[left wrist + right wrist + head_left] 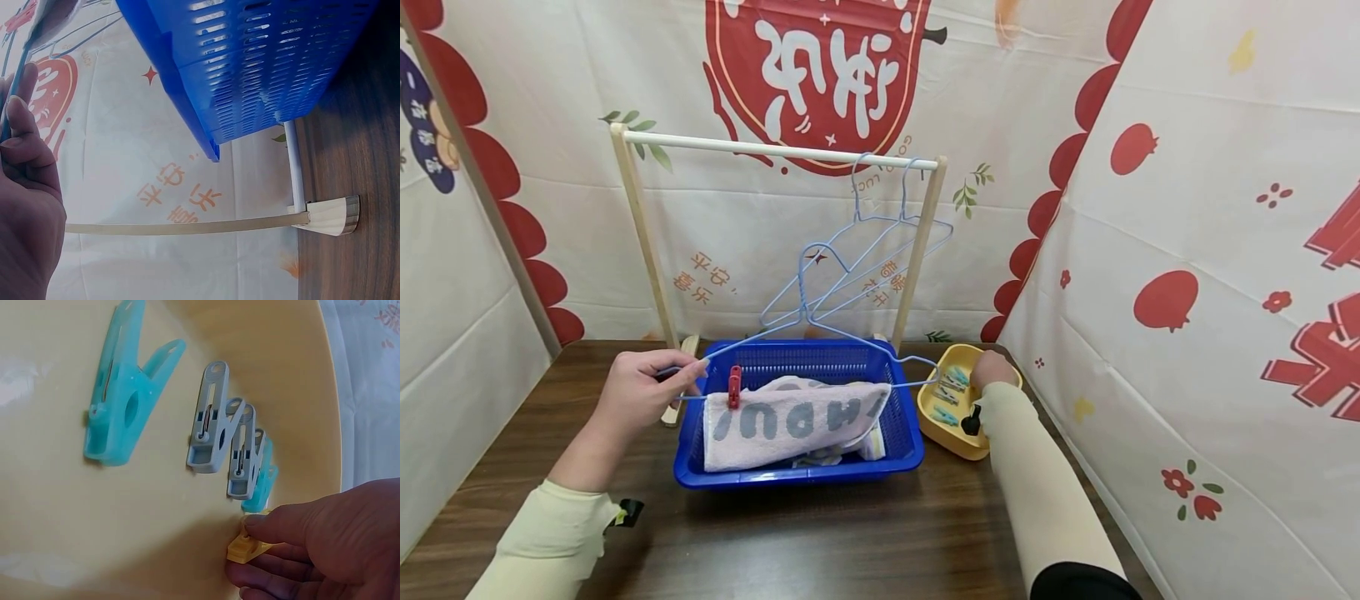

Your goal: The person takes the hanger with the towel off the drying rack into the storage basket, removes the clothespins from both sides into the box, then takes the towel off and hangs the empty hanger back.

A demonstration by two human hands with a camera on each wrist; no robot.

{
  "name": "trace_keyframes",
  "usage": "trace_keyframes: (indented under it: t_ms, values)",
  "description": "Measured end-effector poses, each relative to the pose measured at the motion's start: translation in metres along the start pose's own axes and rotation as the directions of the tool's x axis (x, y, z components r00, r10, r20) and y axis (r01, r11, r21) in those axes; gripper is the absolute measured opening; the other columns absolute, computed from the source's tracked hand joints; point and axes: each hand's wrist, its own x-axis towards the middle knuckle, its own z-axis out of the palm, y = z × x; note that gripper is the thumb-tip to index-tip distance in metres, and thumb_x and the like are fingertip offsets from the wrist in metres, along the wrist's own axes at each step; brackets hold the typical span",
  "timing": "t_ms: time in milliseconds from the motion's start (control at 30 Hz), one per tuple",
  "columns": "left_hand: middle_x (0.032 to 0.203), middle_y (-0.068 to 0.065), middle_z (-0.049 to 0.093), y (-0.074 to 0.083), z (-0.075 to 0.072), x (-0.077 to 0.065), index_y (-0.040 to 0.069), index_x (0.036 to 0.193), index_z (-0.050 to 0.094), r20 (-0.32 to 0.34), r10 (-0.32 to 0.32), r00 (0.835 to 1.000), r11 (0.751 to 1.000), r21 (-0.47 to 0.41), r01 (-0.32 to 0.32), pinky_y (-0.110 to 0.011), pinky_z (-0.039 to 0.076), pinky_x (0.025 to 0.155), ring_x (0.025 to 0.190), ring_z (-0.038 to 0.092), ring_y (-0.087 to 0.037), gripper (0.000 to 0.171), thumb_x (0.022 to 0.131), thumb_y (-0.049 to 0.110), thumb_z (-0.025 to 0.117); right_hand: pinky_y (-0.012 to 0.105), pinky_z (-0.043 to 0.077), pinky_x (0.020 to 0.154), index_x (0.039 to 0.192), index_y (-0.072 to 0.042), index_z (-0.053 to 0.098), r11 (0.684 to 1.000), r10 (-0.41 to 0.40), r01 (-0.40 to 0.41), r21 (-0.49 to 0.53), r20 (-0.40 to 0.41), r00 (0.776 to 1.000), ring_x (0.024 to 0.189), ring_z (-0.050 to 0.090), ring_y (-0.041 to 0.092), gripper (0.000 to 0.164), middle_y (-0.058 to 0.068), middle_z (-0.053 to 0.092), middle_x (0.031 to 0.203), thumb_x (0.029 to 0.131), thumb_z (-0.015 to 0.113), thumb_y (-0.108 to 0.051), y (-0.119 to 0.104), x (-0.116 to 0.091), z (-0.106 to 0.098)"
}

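My left hand (pixel 643 385) grips the left end of a blue wire hanger (pixel 760 331), holding it over the blue basket. A pale pink towel (pixel 797 425) with grey lettering is draped over the hanger's lower bar, and a red clothespin (pixel 734 387) clips it at its left side. My right hand (pixel 992 371) reaches into a yellow tub (pixel 966 447). There, in the right wrist view, thumb and fingers pinch a yellow clothespin (pixel 244 550). Beside it lie two grey clothespins (pixel 209 425) and two turquoise clothespins (pixel 119 406).
The blue basket (pixel 797 477) stands on the brown table (pixel 760 542) with more cloth inside. Behind it is a drying rack with a white rail (pixel 737 147) and wooden posts (pixel 643 225). Two more blue hangers (pixel 904 218) hang near its right end.
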Motion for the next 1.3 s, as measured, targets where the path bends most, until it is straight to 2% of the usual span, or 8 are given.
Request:
trace_keyframes:
  t_ms: [233,467,633,767,967,1067,1133,1300]
  values:
    - [0.076,-0.005,0.077,0.003,0.000,0.001,0.001,0.097,0.083,-0.001,-0.007,1.000,1.000,0.013,0.007,-0.024,0.061,0.059,0.064,0.071,-0.019,0.006,0.101,-0.002,0.079,0.048,0.056,0.069,0.107,0.005,0.072,0.999,-0.021,0.021,0.024,-0.028,0.999,0.082,0.064,0.032,0.020,0.020,0.072,0.101,0.093,0.070,-0.008,0.006,0.004,0.005]
    - [0.076,-0.005,0.076,0.003,-0.001,0.001,0.000,0.097,0.082,0.000,-0.014,1.000,1.000,0.012,0.014,-0.025,0.061,0.057,0.063,0.071,-0.022,0.007,0.101,-0.002,0.078,0.045,0.056,0.069,0.105,0.003,0.072,0.998,-0.042,0.043,0.039,-0.030,0.999,0.081,0.064,0.032,0.017,0.019,0.071,0.100,0.095,0.064,-0.009,0.007,0.007,0.006]
    - [0.077,-0.009,0.077,0.001,0.000,0.000,-0.001,0.097,0.082,-0.002,-0.010,1.000,1.000,0.002,0.010,-0.025,0.061,0.058,0.065,0.071,-0.018,0.006,0.101,-0.003,0.078,0.043,0.050,0.066,0.087,0.000,0.067,0.992,-0.097,0.103,0.074,-0.082,0.992,0.075,0.058,0.032,0.011,0.017,0.065,0.088,0.095,0.061,-0.006,0.002,-0.004,-0.008]
    - [0.077,-0.010,0.077,0.001,0.000,0.000,-0.002,0.096,0.082,-0.003,0.000,1.000,1.000,0.000,0.000,-0.024,0.060,0.057,0.064,0.070,-0.016,0.006,0.100,-0.004,0.078,0.039,0.044,0.062,0.077,-0.004,0.058,0.982,-0.137,0.151,0.113,-0.121,0.983,0.067,0.051,0.029,0.020,0.011,0.053,0.074,0.097,0.060,-0.005,-0.007,-0.014,-0.022]
    - [0.077,-0.007,0.076,0.000,-0.001,0.001,-0.001,0.097,0.082,-0.005,0.004,1.000,1.000,-0.005,-0.004,-0.024,0.060,0.057,0.063,0.071,-0.020,0.006,0.100,-0.004,0.078,0.037,0.042,0.057,0.070,-0.007,0.054,0.958,-0.128,0.172,0.229,-0.194,0.973,0.058,0.046,0.025,0.034,0.003,0.040,0.061,0.102,0.063,-0.014,-0.027,-0.026,-0.039]
    - [0.077,-0.007,0.077,0.000,-0.001,0.001,0.000,0.097,0.082,-0.004,0.002,1.000,1.000,-0.003,-0.002,-0.025,0.060,0.057,0.063,0.070,-0.019,0.007,0.100,-0.004,0.078,0.038,0.044,0.059,0.074,-0.006,0.063,0.932,-0.147,0.224,0.283,-0.271,0.951,0.061,0.051,0.025,0.035,0.003,0.047,0.062,0.106,0.063,-0.021,-0.040,-0.039,-0.047]
    - [0.077,-0.006,0.077,0.000,-0.001,0.001,0.000,0.097,0.082,-0.004,0.001,1.000,1.000,-0.001,-0.001,-0.026,0.060,0.057,0.063,0.070,-0.018,0.006,0.100,-0.004,0.078,0.037,0.048,0.061,0.082,-0.006,0.069,0.901,-0.154,0.266,0.342,-0.321,0.934,0.065,0.058,0.025,0.032,0.005,0.056,0.068,0.107,0.062,-0.024,-0.051,-0.053,-0.054]
    - [0.078,-0.007,0.077,0.000,-0.001,0.001,-0.001,0.097,0.082,-0.004,-0.001,1.000,1.000,0.003,0.001,-0.025,0.061,0.058,0.064,0.071,-0.016,0.006,0.100,-0.003,0.078,0.031,0.055,0.065,0.103,-0.006,0.077,0.764,-0.172,0.414,0.495,-0.462,0.870,0.073,0.069,0.024,0.027,0.010,0.070,0.087,0.111,0.064,-0.029,-0.084,-0.099,-0.070]
